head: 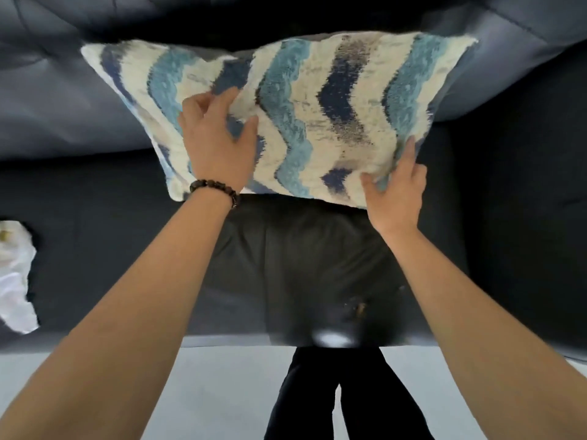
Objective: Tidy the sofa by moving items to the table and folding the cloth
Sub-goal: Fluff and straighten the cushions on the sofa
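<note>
Gripping the cushion (317, 112) from the front, the left hand (219, 138) has its fingers curled into the face left of middle, with the thumb spread across the pile. The right hand (395, 188) clamps the lower right corner, thumb on the front and fingers running up the side edge. The cushion is a wide rectangle of tufted fabric, cream with vertical zigzag bands in teal, navy and faded grey. It stands tilted against the backrest of the sofa (63, 115), its lower edge over the seat. The sofa is dark blue-grey. A beaded bracelet (214, 190) circles the left wrist. At the seat's far left end lies a crumpled white cloth (16, 274). Pale floor (222, 392) shows before the sofa's front edge.
</note>
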